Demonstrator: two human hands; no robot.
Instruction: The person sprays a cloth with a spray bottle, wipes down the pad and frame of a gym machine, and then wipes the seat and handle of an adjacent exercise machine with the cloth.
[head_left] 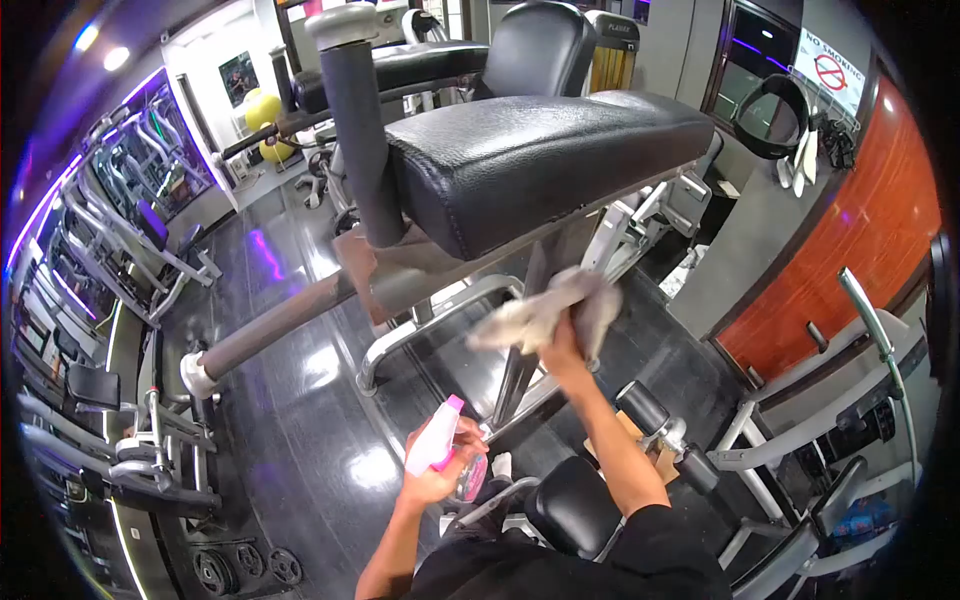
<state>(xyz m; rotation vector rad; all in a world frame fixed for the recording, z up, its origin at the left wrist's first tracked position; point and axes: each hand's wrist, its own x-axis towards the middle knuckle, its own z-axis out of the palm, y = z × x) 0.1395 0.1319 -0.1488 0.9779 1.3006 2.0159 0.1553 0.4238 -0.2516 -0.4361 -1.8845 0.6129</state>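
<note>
From the head camera, you stand over a black padded bench (560, 160), its grained top shining under the lights. A dark post (362, 140) with a pale cap rises at its left end, and a brown bar (275, 325) runs out to the left below it, ending in a whitish collar. Your right hand (563, 350) is closed on a pale cloth (540, 315) below the pad, near the metal frame; the cloth is blurred, so I can't fairly tell whether it touches the metal. Your left hand (432, 484) is wrapped around a pink-and-white spray bottle (438, 436), tilted, lower than the cloth and to its left, above the floor.

Around you, the floor (290, 400) is dark and glossy, with white glare and a streak of violet light. Along the left, grey exercise machines (110, 235) stand in a row beneath purple light strips, and round weight plates (213, 572) sit at the lower left. Yellow balls (262, 110) show by the bright opening at the back. On the right, a no-smoking sign (832, 70) hangs above a black belt (772, 118), beside a glossy orange-red panel (840, 235).
</note>
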